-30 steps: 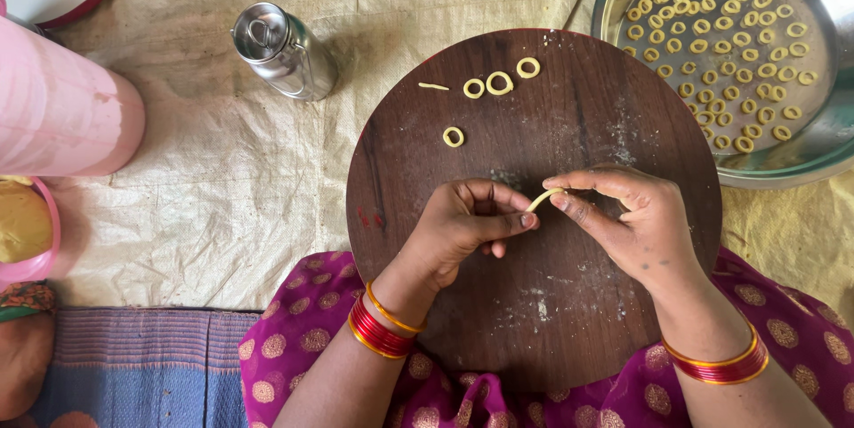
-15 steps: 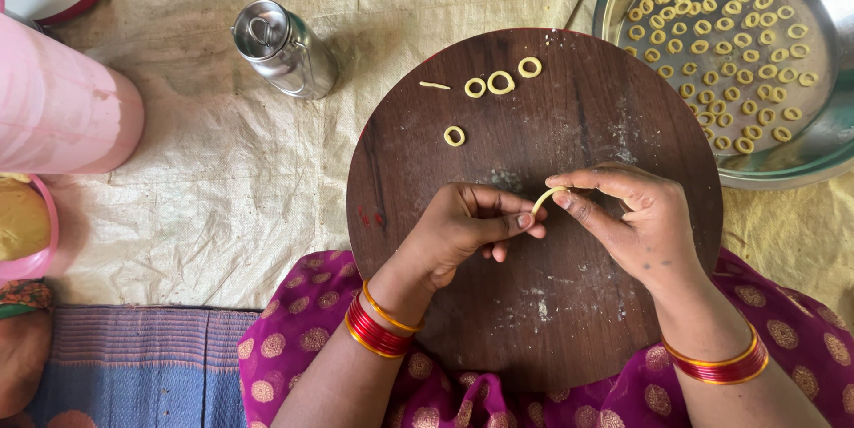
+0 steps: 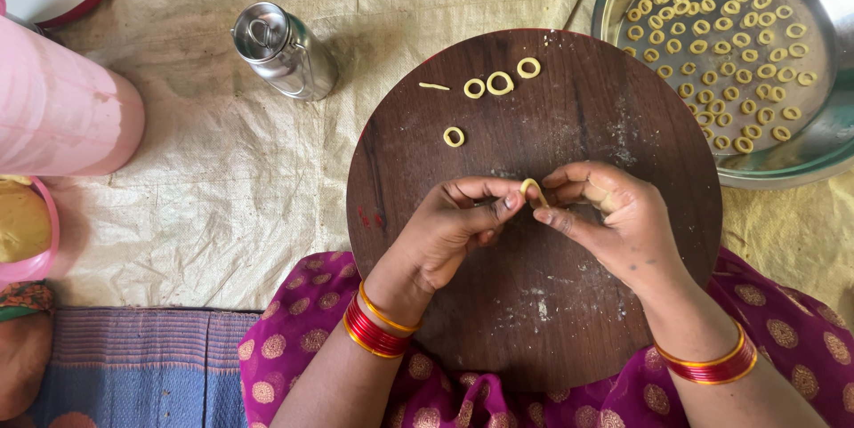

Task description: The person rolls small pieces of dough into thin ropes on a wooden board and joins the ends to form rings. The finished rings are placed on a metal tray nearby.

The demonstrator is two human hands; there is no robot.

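Seen from above, a person sits with a round dark wooden board (image 3: pixel 569 321) across the lap, both hands meeting over its middle. The left hand (image 3: pixel 454 232) and right hand (image 3: pixel 609 219) each pinch one end of a thin yellow dough strip (image 3: pixel 532 189) between thumb and fingertips, bending it into a small arch just above the board. Four finished dough rings (image 3: pixel 499 83) and one short straight piece (image 3: pixel 434 86) lie on the far part of the board, well apart from the hands. To the right, a wide steel tray (image 3: pixel 805 148) holds many more rings in loose rows. To the left, a small lidded steel can (image 3: pixel 283 47) stands on a pale cloth (image 3: pixel 222 188), near a pink container (image 3: pixel 62 112).

The strip looks soft and very thin, so pulling the ends apart too hard could snap it, and pressing them together weakly could leave a ring that opens. A wrist dropping onto the board could shift it on the lap and jostle the rings already laid there
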